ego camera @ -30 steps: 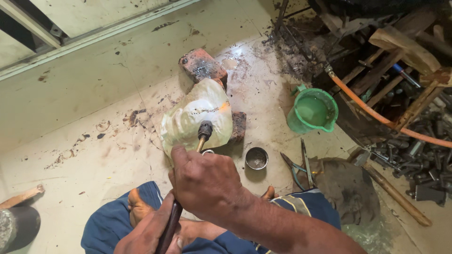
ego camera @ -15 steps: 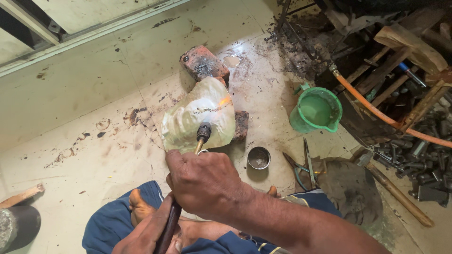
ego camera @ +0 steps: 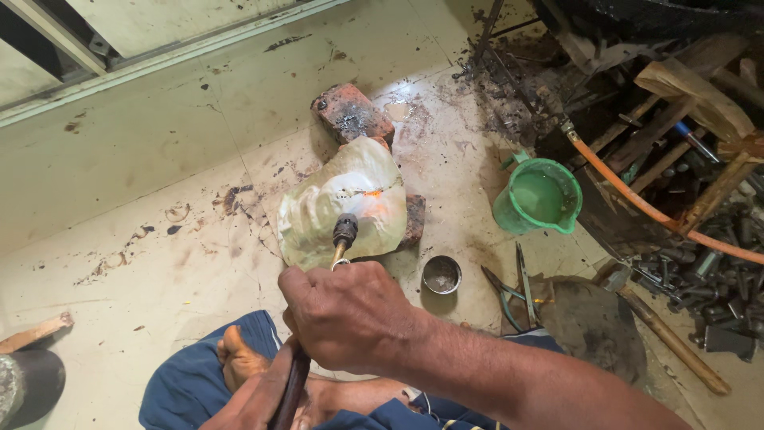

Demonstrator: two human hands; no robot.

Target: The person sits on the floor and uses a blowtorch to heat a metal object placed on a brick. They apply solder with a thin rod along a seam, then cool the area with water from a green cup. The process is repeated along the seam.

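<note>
A pale, shiny, irregular metal piece (ego camera: 318, 219) rests on a brick (ego camera: 352, 115) on the floor. A small orange glow (ego camera: 372, 193) shows on its surface. My right hand (ego camera: 346, 314) grips a torch with a dark nozzle (ego camera: 344, 231), its tip just above the piece. My left hand (ego camera: 259, 398) is closed on the torch's dark rear handle (ego camera: 290, 386), low in the view above my crossed legs.
A small round tin (ego camera: 441, 274) and pliers (ego camera: 509, 288) lie right of my hand. A green plastic mug (ego camera: 539, 199) stands further right. An orange hose (ego camera: 652, 211), wooden sticks and scrap metal bits (ego camera: 708, 279) crowd the right side. A metal door track (ego camera: 159, 60) runs across the top left.
The torch nozzle and my right hand have shifted slightly; a small orange glow now shows on the metal piece.
</note>
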